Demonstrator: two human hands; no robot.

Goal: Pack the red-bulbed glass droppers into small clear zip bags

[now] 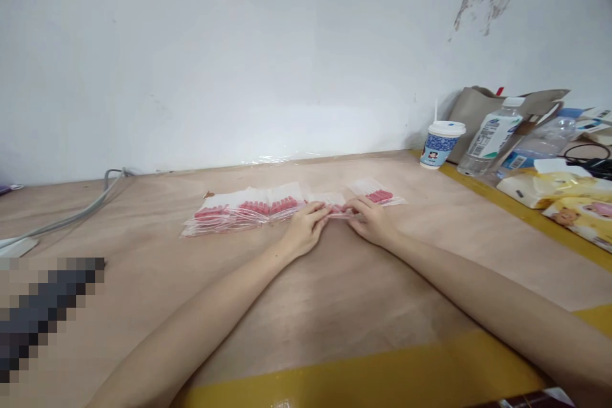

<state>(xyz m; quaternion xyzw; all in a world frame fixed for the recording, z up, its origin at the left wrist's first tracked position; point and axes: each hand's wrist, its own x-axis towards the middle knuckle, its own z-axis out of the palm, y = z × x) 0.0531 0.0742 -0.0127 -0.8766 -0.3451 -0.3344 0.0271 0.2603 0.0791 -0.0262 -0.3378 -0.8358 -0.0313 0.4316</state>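
Between my two hands lies a small clear plastic bag (pixel 337 209) with red pieces in it; its white upper part lies flat on the table. My left hand (pixel 306 229) is closed on the bag's left edge, thumb and fingers together. At the opposite edge, my right hand (pixel 370 220) pinches the bag with bent fingers. Several similar bags (pixel 253 207) with red pieces lie overlapping to the left of my left hand. One more bag (pixel 380 196) of red pieces rests just behind my right hand. The exact kind of the red pieces is too small to tell.
A paper cup (pixel 440 145) with a straw, a plastic bottle (pixel 492 137), a grey-brown bag (pixel 473 111) and yellow packs (pixel 564 188) stand at the right. A grey cable (pixel 90 207) runs along the left. Behind the table rises a white wall (pixel 215 64).
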